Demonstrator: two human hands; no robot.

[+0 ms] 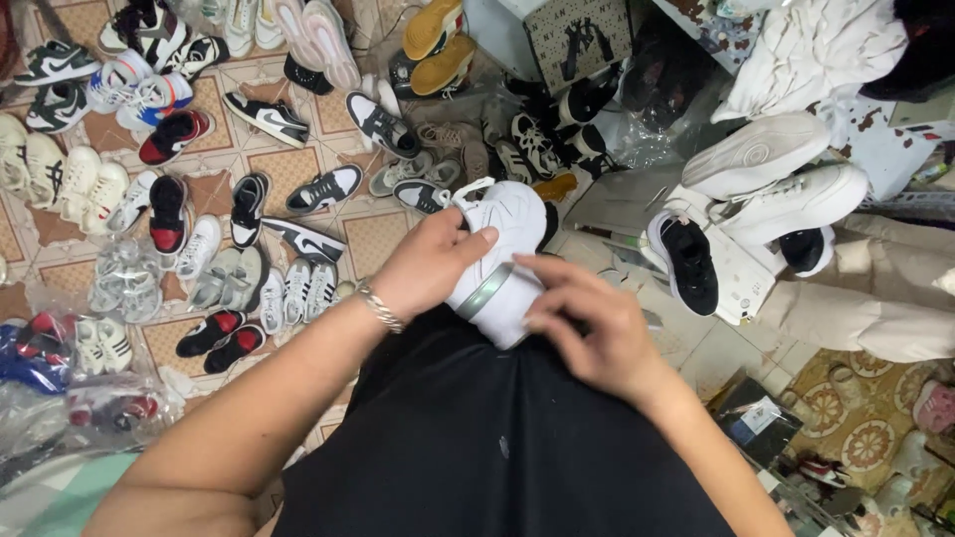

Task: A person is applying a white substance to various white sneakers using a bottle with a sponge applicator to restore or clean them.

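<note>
Here, in the head view, both hands hold one white shoe over the lap: the left hand clasps its upper, the right hand curls over the heel end. Many other shoes lie untouched on the floor.

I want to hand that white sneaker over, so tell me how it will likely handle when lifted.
The white sneaker probably keeps its shape: its sole and heel look firm under the left hand and right hand. It seems light enough, since fingers alone steady it. The smooth upper may be a little slippery, and its loose tongue could flop.
</note>
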